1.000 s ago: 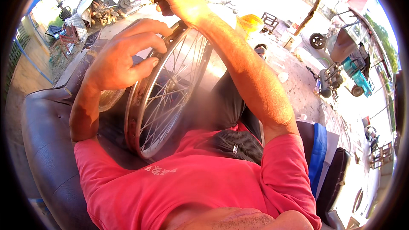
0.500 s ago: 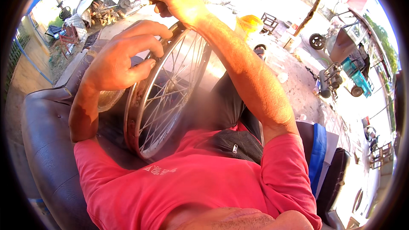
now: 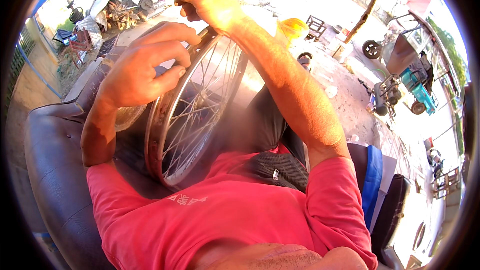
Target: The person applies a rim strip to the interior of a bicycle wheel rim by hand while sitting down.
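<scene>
A spoked bicycle wheel with a worn rim [image 3: 157,140] leans upright on the dark seat beside my lap. My left hand [image 3: 145,67] is over its upper left part, fingers spread and curved, fingertips resting at or very near the rim. Above the top of the wheel, my right hand [image 3: 207,5] has thumb and fingers pinched together; what is between them is too small to make out. The right wrist crosses over the rim's top, and the lower wheel is partly hidden by a blurred patch and my body.
A padded dark seat [image 3: 55,165] surrounds me. Bicycle parts [image 3: 140,0] are heaped at the upper left. A yellow container [image 3: 292,30], small stool [image 3: 316,26] and wooden pole [image 3: 370,5] stand ahead. A wheeled cart with blue parts [image 3: 420,90] is at the right.
My right hand has shifted slightly left, and the fingers of my left hand have moved a little down along the rim. The wheel stays in about the same place.
</scene>
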